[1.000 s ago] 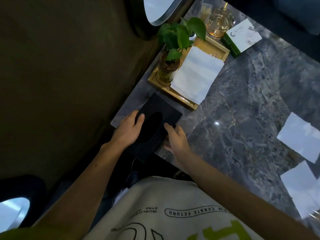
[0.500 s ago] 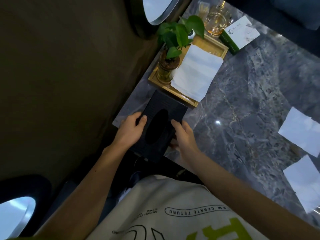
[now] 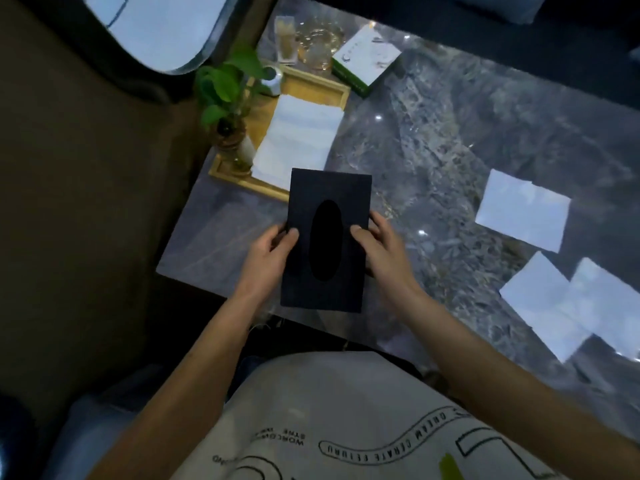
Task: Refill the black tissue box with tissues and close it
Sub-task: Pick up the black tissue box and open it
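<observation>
The black tissue box (image 3: 329,188) is held above the near left part of the marble table (image 3: 433,161), its top with the dark oval slot facing me. My left hand (image 3: 268,252) grips its left edge, thumb on top. My right hand (image 3: 379,247) grips its right edge the same way. A stack of white tissues (image 3: 298,140) lies on the wooden tray (image 3: 311,84) just beyond the box. Three loose white tissues lie on the right: one (image 3: 523,211) farther off, two (image 3: 540,306) (image 3: 609,303) nearer and overlapping.
A green plant in a glass vase (image 3: 232,133) stands on the tray's left end. Glasses (image 3: 315,46) and a green-and-white box (image 3: 365,62) sit at the far end. The table's near edge runs just under the held box; a dark seat is on the left.
Both hands have lifted the black box off the table's near left corner and turned it so it points straight away from me. The camera view has shifted too.
</observation>
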Tool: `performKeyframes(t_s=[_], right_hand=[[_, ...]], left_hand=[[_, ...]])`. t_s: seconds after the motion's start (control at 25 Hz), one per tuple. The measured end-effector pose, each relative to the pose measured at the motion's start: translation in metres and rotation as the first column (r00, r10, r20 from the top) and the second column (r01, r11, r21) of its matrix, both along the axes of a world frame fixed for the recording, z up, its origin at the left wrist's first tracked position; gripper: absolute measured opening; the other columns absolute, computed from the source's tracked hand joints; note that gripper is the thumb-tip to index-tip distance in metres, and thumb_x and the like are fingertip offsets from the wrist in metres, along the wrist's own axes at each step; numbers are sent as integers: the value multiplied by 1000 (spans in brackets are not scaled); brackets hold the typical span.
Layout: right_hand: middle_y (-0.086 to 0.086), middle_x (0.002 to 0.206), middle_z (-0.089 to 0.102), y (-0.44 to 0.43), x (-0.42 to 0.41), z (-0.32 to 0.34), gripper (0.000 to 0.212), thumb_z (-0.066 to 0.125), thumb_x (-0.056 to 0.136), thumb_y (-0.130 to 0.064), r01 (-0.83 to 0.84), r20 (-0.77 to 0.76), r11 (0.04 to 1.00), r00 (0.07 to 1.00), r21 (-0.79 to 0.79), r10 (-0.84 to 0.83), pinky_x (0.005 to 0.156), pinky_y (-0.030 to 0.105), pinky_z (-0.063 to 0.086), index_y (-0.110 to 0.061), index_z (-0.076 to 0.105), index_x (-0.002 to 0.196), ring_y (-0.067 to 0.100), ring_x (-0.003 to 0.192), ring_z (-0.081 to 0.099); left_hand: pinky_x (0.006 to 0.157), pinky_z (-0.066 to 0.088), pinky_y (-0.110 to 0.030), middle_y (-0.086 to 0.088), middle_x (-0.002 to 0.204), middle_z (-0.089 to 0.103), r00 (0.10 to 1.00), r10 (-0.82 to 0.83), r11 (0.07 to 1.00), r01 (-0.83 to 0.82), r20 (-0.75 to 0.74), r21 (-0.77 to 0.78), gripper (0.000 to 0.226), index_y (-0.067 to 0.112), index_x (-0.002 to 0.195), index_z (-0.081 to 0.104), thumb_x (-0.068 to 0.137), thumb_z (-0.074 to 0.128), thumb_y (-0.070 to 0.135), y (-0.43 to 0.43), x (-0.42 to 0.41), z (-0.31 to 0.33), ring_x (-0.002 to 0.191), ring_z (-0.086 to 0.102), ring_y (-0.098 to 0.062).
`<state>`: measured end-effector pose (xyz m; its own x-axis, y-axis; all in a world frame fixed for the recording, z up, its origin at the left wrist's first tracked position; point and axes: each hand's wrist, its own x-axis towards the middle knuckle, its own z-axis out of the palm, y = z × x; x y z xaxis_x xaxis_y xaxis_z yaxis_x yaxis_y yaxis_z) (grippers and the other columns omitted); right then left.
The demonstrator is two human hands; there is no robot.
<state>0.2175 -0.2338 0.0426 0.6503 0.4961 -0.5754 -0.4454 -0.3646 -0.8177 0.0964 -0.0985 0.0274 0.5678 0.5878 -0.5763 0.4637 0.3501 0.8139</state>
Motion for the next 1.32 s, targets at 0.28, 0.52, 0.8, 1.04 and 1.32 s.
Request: performKeyframes(t_s=[0.28,0.52,0.8,1.04,1.32], right_hand=[[-5,124,60,-97,59,10,52,70,86,-32,142,76,990,987,15,-143,95,34,52,-30,47,134,11,111,60],[-11,116,62,-179,92,20,51,71,85,-34,222,48,974,973,53,-224,93,29,53,-27,47,130,11,110,62],[-5,121,60,-232,118,17,59,76,75,-50,171,104,983,979,74,-178,94,33,54,-30,50,125,13,111,62],[-7,133,48,-216,122,16,95,75,58,-73,60,163,994,986,-91,-45,103,40,46,-34,35,135,15,123,51],[-15,123,59,-181,105,24,73,78,73,-49,153,51,987,987,52,-155,96,35,51,-32,44,136,11,114,60]], left_hand=[[90,55,-33,-10,118,66,996,-69,990,76,62,-116,37,11,128,57,93,60,22,-82,82,19,110,65,-23],[80,57,-30,-7,111,70,989,-112,981,125,91,-148,41,17,124,56,87,69,28,-153,133,30,100,70,-17],[63,52,-18,4,91,73,987,-110,955,138,115,-264,20,15,105,67,100,48,17,-208,156,27,83,68,-8],[74,56,-24,-15,118,65,989,-64,951,102,136,-291,32,-1,125,58,95,55,11,-201,151,29,100,65,-18],[83,53,-28,-6,122,67,961,-163,904,237,225,-357,31,17,121,63,91,62,24,-149,141,23,109,64,-20]])
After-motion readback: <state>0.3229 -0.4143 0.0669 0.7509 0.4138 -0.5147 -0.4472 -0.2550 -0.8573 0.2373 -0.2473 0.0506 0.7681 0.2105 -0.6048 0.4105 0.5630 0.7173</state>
